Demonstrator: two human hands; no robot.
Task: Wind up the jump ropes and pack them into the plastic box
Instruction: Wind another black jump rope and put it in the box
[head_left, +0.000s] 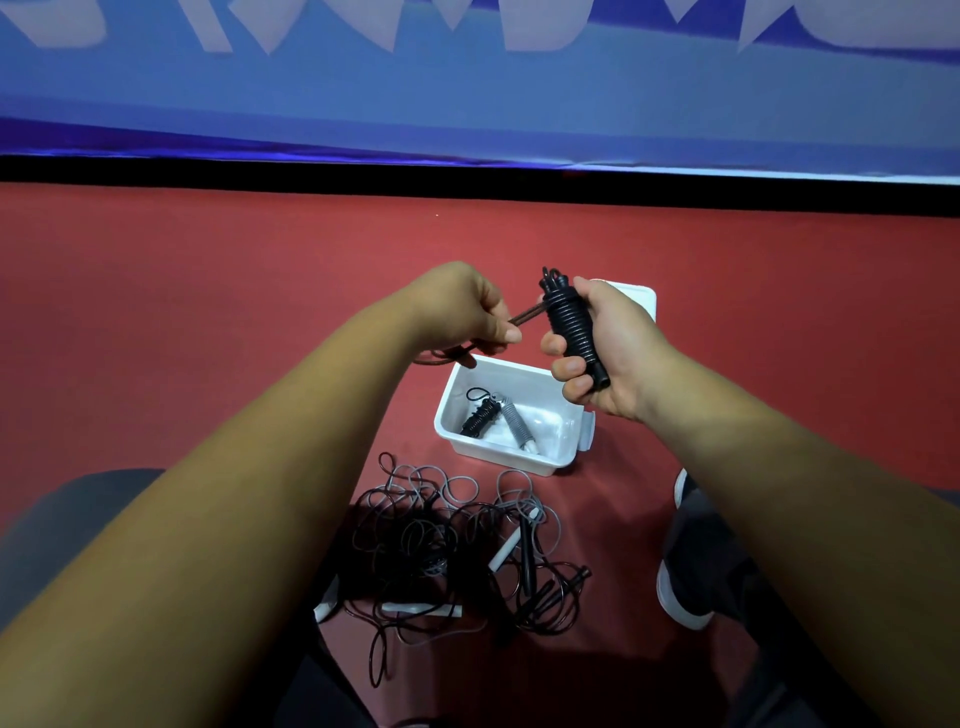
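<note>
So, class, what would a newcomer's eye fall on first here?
The right hand, mid-frame, grips a tightly wound black rope while the left hand pinches its loose end. Just below them sits a white box holding two wound ropes. Nearer the person, a tangle of ropes lies on the red floor.

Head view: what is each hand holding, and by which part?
The right hand grips the wound black jump rope round its coiled lower part; the left hand pinches that rope's loose end beside the bundle.

No legible text, only cropped white letter shapes on the blue banner
</note>
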